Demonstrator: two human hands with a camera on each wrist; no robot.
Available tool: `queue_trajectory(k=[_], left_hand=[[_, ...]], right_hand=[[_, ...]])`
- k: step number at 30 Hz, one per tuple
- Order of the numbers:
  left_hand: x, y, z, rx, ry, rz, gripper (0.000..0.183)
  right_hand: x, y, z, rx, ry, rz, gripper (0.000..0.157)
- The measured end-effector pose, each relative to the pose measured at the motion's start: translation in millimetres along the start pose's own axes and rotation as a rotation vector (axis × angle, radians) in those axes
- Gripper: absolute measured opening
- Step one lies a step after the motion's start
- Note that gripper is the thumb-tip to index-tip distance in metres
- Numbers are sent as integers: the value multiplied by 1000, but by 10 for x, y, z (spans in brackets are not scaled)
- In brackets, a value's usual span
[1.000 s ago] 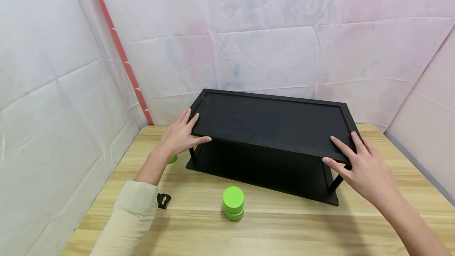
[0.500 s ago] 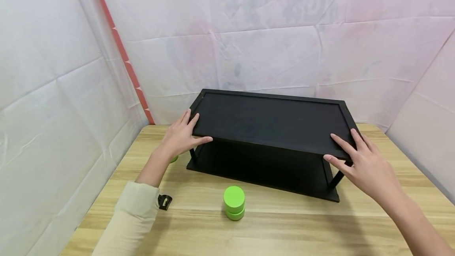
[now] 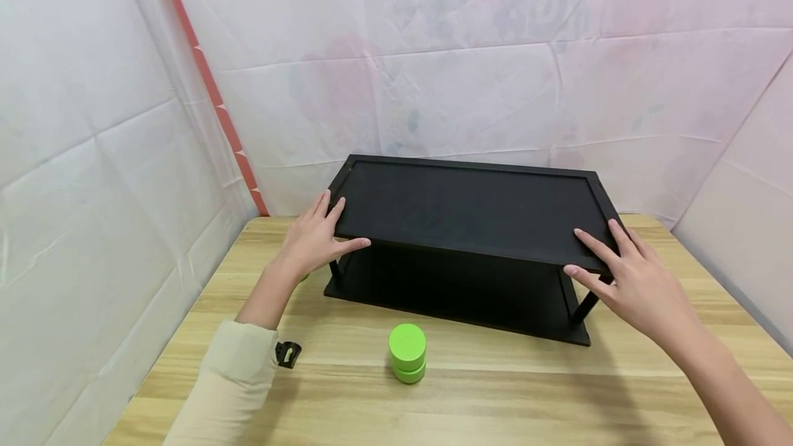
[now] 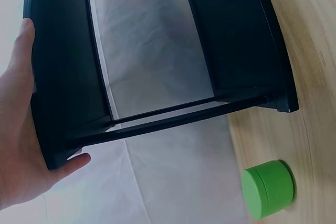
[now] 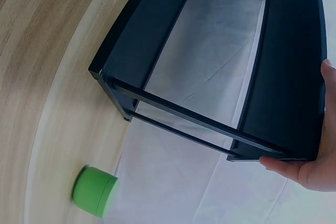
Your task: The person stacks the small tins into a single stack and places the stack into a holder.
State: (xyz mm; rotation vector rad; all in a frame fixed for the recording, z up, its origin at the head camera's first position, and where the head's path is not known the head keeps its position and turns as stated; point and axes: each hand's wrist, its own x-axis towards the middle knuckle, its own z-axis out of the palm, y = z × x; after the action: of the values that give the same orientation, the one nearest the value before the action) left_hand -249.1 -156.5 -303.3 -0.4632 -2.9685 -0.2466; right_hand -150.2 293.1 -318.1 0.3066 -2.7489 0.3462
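Note:
A black two-tier shelf (image 3: 471,208) stands at an angle on the wooden table, its lower board (image 3: 458,294) seen under the top one. My left hand (image 3: 310,243) holds the top board's front left corner, fingers over its end and thumb at the front edge. At the front right corner my right hand (image 3: 641,281) grips the same board, its thumb along the front edge. In each wrist view a fingertip shows below the board's end beside a post. A green round container (image 3: 407,353) stands in front of the shelf, and both wrist views show it too.
Part of a green thing (image 3: 304,277) shows behind my left wrist, mostly hidden. A small black piece (image 3: 288,354) juts out beside the left cuff. White cloth walls rise behind and beside the table (image 3: 495,405).
The shelf's right end has moved back a little, with my right hand going along. My left hand stays nearly in place. The green container has not moved.

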Motion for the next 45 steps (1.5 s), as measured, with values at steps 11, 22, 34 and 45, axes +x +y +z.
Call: queue_trajectory(k=[11,22,34,45], left_hand=[[-34,8,10,-6,3,-24,102],[-29,21,22,-1,6,-35,103],[-31,46,21,-19,0,-66,103],[-39,73,14,-18,-5,-76,105]], right_hand=[[49,28,15,-2,-12,-21,65],[98,74,32,23,-25,-24,64],[140,101,20,23,-38,-29,65],[168,135,0,17,-29,-43,64]])
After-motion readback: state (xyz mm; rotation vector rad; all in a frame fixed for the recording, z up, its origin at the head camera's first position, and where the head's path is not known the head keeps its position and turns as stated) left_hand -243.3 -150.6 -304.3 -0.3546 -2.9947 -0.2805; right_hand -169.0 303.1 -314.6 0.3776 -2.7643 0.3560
